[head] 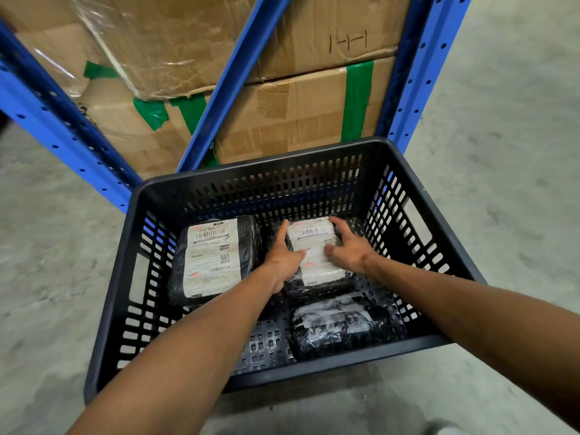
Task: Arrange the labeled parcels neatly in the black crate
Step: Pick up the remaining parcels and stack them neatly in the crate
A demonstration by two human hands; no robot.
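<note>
A black slotted crate [405,149] stands on the concrete floor with three black-wrapped parcels lying flat inside. The large parcel [213,259] with a white shipping label lies at the left of the crate floor. A smaller labeled parcel [315,251] lies at the far middle, label up. My left hand [284,257] grips its left edge and my right hand [350,244] grips its right edge and far corner. A third parcel [342,324], glossy and wrinkled, lies at the near right, clear of both hands.
A blue metal rack [420,73] rises just behind the crate, with a diagonal brace [233,80]. Stacked cardboard boxes [301,111] with green tape fill the rack. Grey concrete floor [518,152] surrounds the crate on the left, right and near sides.
</note>
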